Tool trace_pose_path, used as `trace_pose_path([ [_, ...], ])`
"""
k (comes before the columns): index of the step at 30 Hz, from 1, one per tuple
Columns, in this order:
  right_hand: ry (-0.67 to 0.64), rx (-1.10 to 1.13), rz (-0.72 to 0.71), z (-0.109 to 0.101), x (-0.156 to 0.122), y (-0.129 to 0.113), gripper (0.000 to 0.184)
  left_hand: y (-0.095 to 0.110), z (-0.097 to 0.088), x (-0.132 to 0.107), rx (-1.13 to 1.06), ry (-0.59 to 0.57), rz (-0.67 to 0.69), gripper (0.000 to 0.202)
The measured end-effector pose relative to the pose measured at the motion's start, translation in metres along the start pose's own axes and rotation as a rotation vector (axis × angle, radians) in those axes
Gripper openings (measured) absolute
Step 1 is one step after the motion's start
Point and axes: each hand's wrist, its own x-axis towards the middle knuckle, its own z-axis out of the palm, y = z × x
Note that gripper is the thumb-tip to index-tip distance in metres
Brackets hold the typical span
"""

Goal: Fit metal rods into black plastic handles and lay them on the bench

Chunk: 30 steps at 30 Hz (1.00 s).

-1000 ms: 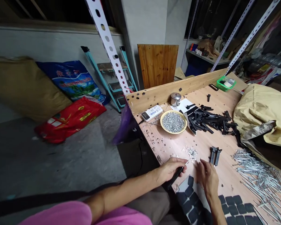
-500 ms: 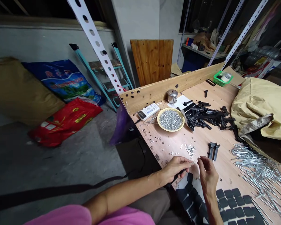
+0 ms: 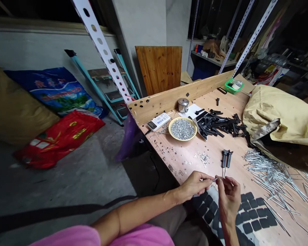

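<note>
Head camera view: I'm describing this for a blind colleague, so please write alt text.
A person's left hand and right hand pinch a small metal piece over a wooden workbench. Around them lie black pads, steel rods, black plastic parts and a yellow dish of tiny metal parts.

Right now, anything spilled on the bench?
Yes, possibly: small metal washers lie scattered on the plywood bench outside the yellow dish that holds the rest, which looks like a spill.

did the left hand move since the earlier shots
Yes, the left hand has shifted rightward, closer to the right hand, judged against the yellow plate.
</note>
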Motion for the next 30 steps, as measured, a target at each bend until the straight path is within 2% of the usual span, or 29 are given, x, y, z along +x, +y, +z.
trace_pose_path([
  [2,-0.004,-0.171,-0.244,-0.005,-0.002,0.004,0.021,-0.002,0.003,-0.001,0.001,-0.004,-0.020,0.046],
  [4,-0.064,-0.312,-0.463,-0.011,-0.003,0.007,0.011,-0.002,0.005,-0.004,0.009,-0.015,-0.036,0.046],
  [6,-0.137,-0.365,-0.568,-0.018,-0.003,0.009,0.011,-0.001,0.007,-0.007,0.038,-0.029,-0.049,0.043],
  [7,-0.160,-0.370,-0.563,-0.021,-0.003,0.008,0.013,0.001,0.007,-0.009,0.065,-0.033,-0.058,0.041],
  [9,-0.195,-0.353,-0.454,-0.028,-0.004,0.005,0.019,0.004,0.007,-0.012,0.138,-0.047,-0.082,0.037],
  [14,-0.346,-0.146,0.036,-0.046,-0.003,-0.014,0.033,0.008,0.010,-0.017,0.236,-0.149,-0.114,0.034],
  [16,-0.359,-0.059,0.194,-0.053,-0.003,-0.020,0.037,0.007,0.013,-0.018,0.235,-0.194,-0.125,0.034],
  [19,-0.331,0.024,0.350,-0.062,-0.007,-0.026,0.040,0.005,0.019,-0.019,0.236,-0.247,-0.128,0.034],
  [22,-0.287,0.052,0.390,-0.068,-0.013,-0.031,0.040,0.004,0.024,-0.021,0.221,-0.295,-0.139,0.035],
  [27,-0.217,0.001,0.233,-0.071,-0.019,-0.039,0.033,0.004,0.028,-0.024,0.169,-0.346,-0.178,0.038],
  [30,-0.215,0.013,0.224,-0.071,-0.021,-0.035,0.035,0.000,0.028,-0.025,0.192,-0.346,-0.141,0.040],
])
